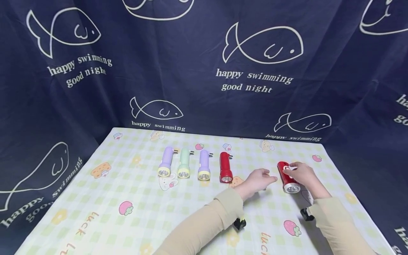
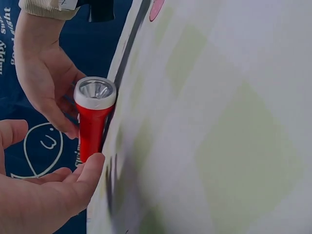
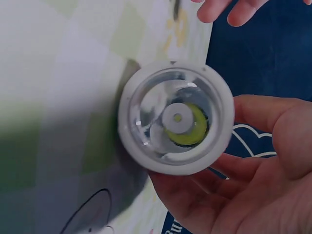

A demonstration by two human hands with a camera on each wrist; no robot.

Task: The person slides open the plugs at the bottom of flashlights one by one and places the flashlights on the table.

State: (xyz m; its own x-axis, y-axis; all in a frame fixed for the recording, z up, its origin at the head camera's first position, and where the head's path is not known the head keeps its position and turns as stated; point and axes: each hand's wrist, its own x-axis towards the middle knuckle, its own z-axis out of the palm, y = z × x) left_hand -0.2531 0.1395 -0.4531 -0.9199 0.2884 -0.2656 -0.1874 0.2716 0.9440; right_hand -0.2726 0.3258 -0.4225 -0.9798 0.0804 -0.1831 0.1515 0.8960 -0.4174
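Observation:
On the right of the table, my right hand [image 1: 305,176] grips a red flashlight [image 1: 285,180] with a silver-white head, thumb on one side and fingers on the other. Its lens faces me; in the right wrist view the round lens head [image 3: 176,117] hides much of the body. Just left of it, my left hand [image 1: 257,182] is held above the cloth with its fingers extended and apart, holding nothing. The left wrist view shows the left fingers [image 2: 90,176] near the flashlight's lower end; whether they touch it I cannot tell.
Left of my hands stands a row of plug-in flashlights: purple [image 1: 167,161], green [image 1: 184,162], another purple [image 1: 204,164] and a smaller red one [image 1: 225,166]. All lie with lenses toward me. A checked cloth [image 1: 153,226] covers the table; a dark blue curtain [image 1: 197,63] hangs behind.

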